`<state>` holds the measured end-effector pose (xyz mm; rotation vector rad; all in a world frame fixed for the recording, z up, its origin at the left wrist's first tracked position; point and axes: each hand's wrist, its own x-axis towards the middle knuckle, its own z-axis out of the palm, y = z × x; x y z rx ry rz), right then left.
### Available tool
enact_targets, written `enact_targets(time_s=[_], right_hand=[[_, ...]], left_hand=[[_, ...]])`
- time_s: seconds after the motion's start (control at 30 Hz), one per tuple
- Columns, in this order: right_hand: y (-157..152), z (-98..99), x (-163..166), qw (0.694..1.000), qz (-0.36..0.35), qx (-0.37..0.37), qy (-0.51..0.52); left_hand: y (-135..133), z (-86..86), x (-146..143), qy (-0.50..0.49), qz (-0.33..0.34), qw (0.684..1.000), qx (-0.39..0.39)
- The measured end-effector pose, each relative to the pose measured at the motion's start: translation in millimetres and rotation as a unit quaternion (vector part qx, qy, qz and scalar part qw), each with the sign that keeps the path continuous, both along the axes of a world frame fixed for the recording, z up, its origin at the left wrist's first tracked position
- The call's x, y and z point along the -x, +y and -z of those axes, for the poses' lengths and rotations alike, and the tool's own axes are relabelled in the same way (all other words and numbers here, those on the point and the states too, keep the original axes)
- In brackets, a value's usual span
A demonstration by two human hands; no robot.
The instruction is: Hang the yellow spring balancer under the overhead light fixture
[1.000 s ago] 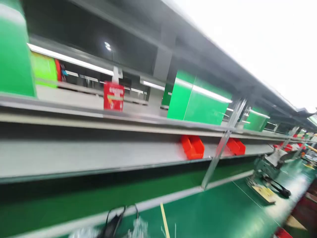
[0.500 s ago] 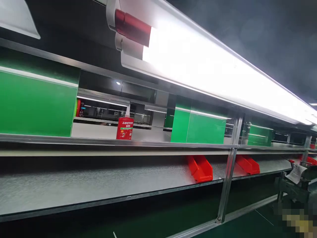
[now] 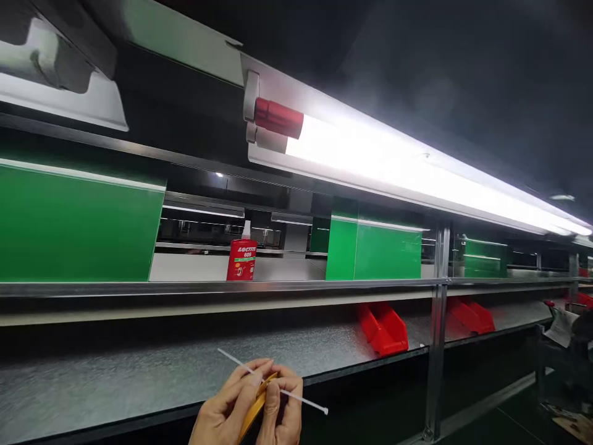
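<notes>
At lower centre of the frame, the left hand [image 3: 222, 411] and right hand [image 3: 283, 413] are closed together, fingers pinched on a white cable tie [image 3: 273, 387] and a yellow-orange part [image 3: 256, 408]. The tie lies slantwise across the part, both ends projecting free, so judged from this it is laid on but not yet looped or fastened. Behind stand the metal shelf [image 3: 139, 377], a red Loctite bottle [image 3: 241, 259] at mid-frame and red bins [image 3: 383, 327] at right.
</notes>
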<state>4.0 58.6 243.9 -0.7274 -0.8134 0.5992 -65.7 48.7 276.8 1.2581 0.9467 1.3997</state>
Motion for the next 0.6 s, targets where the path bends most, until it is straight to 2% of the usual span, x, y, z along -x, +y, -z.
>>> enact_targets(time_s=[0.13, 0.23, 0.3, 0.43, 0.6], right_hand=[[2, -2.7, -31, 0.996, -0.080, -0.003, -0.041], [9, -0.2, -56, 0.991, -0.119, 0.032, -0.054], [16, -3.2, -70, 0.987, -0.136, 0.065, -0.051], [29, -25.3, -98, 0.974, -0.204, 0.080, -0.054], [47, -57.9, -141, 0.938, -0.283, 0.065, -0.187]], left_hand=[[10, -2.1, -4, 0.056, -0.003, 0.998, -0.018], [18, -1.5, -17, 0.075, -0.033, 0.996, -0.018], [25, -2.7, -26, 0.082, -0.027, 0.996, -0.013], [40, -13.3, -43, 0.094, -0.014, 0.995, -0.009], [58, -30.6, -65, 0.117, -0.035, 0.992, -0.042]])
